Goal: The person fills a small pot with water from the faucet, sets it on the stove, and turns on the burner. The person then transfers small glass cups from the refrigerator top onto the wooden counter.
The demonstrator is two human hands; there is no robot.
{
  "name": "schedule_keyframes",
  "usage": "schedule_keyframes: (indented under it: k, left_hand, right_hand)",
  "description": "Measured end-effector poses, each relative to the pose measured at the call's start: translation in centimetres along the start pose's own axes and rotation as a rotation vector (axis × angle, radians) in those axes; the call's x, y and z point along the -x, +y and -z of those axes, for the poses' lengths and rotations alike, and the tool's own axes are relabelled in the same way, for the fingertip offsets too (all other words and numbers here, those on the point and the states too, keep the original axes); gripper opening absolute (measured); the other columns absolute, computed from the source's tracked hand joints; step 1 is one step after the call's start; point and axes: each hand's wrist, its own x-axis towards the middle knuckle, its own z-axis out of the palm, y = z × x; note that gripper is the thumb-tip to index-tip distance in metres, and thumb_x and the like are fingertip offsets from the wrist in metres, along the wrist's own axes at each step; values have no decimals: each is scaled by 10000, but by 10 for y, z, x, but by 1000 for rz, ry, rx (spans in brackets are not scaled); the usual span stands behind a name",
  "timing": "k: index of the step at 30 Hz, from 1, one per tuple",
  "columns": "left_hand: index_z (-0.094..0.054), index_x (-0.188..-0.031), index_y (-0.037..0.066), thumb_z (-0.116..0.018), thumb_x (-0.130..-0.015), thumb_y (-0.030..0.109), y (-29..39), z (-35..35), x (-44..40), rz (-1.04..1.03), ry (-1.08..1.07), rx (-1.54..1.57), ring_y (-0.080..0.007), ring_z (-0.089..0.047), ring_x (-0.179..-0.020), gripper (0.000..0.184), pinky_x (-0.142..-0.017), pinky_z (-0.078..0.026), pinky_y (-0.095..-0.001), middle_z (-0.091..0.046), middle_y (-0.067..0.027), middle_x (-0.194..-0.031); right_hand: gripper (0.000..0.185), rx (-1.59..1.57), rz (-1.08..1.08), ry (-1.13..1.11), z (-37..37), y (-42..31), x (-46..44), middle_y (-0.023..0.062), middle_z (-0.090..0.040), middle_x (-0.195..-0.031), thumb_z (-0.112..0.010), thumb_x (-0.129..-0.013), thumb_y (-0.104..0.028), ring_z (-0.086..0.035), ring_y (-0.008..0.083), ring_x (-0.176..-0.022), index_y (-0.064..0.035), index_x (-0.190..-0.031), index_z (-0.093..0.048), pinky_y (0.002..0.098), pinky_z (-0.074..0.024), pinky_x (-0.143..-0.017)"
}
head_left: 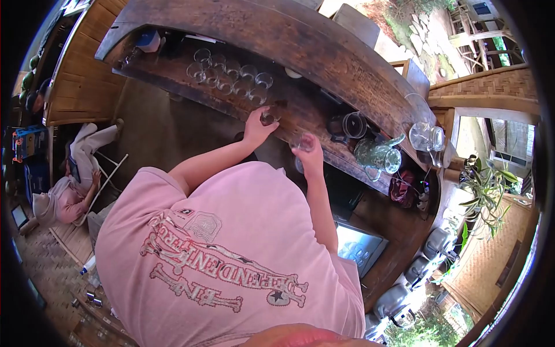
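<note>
My left hand [259, 128] is closed around a small clear drinking glass [269, 118] at the front edge of the wooden counter shelf [298, 118]. To its right, my right hand [310, 156] grips another clear glass [302, 141], held just over the same edge. Beyond my left hand, several similar glasses [232, 70] stand in rows on the shelf. A patterned green glass pitcher [377, 154] stands to the right of my right hand, and a dark-handled clear container [353, 125] sits between them.
A curved wooden bar top [277, 34] overhangs the shelf. A glass jar [426, 137] stands on its right end. Below right is a shiny metal tray or basin [361, 248]. A seated person [72, 191] is at the left, and a potted plant [485, 194] at the right.
</note>
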Motion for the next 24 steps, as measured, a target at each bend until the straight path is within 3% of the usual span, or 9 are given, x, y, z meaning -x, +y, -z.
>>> schedule_keyframes:
  k: [5, 7, 8, 11, 13, 16, 20, 22, 24]
  left_hand:
    - [-496, -1400, 29, -848, -767, 169, 12, 3, 10, -31, -24, -33, -183, -654, -934, 738, -827, -560, -298, -521, -158, -1287]
    - [-476, -1373, -20, -842, -789, 195, 13, 3, 17, 133, -68, 273, -184, -642, -967, 722, -850, -556, -310, -490, -172, -1291]
    - [-476, -1373, -20, -842, -789, 195, 13, 5, 21, 136, -69, 275, -184, -642, -967, 722, -850, -556, -310, -490, -172, -1291]
    - [-481, -1317, -44, -827, -818, 240, 7, 15, 23, 264, -90, 258, -177, -641, -989, 670, -849, -551, -321, -542, -155, -1236]
    - [-540, -1224, -29, -792, -856, 267, 3, 23, 19, 288, -331, 51, -159, -647, -964, 536, -832, -540, -313, -625, -116, -1117]
    - [-596, -1184, -36, -776, -873, 297, -3, 26, 14, 326, -457, 207, -156, -656, -924, 490, -806, -534, -310, -687, -80, -969]
    - [-616, -1199, -45, -748, -905, 285, -16, 20, 12, 323, -513, 318, -143, -657, -906, 461, -817, -531, -299, -700, -89, -1003]
    - [-566, -1294, -47, -679, -960, 223, -14, 19, 10, 363, -604, 383, -132, -655, -944, 444, -832, -518, -283, -681, -66, -1028]
    - [-559, -1305, -50, -671, -966, 216, -13, 16, 8, 361, -596, 431, -136, -655, -958, 445, -834, -519, -286, -676, -71, -1056]
  right_hand:
    - [680, 159, 122, 55, -26, 12, -68, 99, -616, -1218, -793, -674, 46, -600, 194, -1136, -6, -1307, -549, 324, -513, -963]
    - [684, 247, 160, 74, -30, 9, -85, 108, -622, -1226, -791, -678, 44, -611, 190, -1115, 3, -1317, -547, 316, -522, -946]
    - [696, 288, 162, 93, -31, 8, -92, 116, -625, -1237, -793, -683, 37, -626, 185, -1074, 2, -1331, -543, 312, -534, -916]
    - [715, 293, 136, 104, -34, 8, -112, 125, -636, -1243, -802, -686, 25, -653, 169, -1001, -1, -1350, -538, 302, -552, -860]
    - [724, 257, 106, 95, -35, 15, -128, 127, -644, -1239, -809, -684, 18, -664, 159, -968, -5, -1355, -538, 296, -558, -835]
    - [741, 311, 171, 58, -40, 23, -158, 117, -659, -1230, -818, -687, 9, -675, 133, -906, -18, -1370, -531, 283, -562, -802]
    - [772, 369, 225, -67, -58, 10, -185, 112, -659, -1272, -816, -700, 8, -675, 116, -834, -25, -1407, -507, 273, -567, -763]
    - [790, 393, 224, -139, -63, -2, -189, 112, -656, -1288, -813, -705, 11, -673, 115, -819, -27, -1427, -494, 272, -565, -761]
    - [794, 334, 61, -258, -66, -8, -192, 128, -637, -1337, -760, -741, 39, -681, 119, -860, -32, -1471, -455, 274, -559, -795]
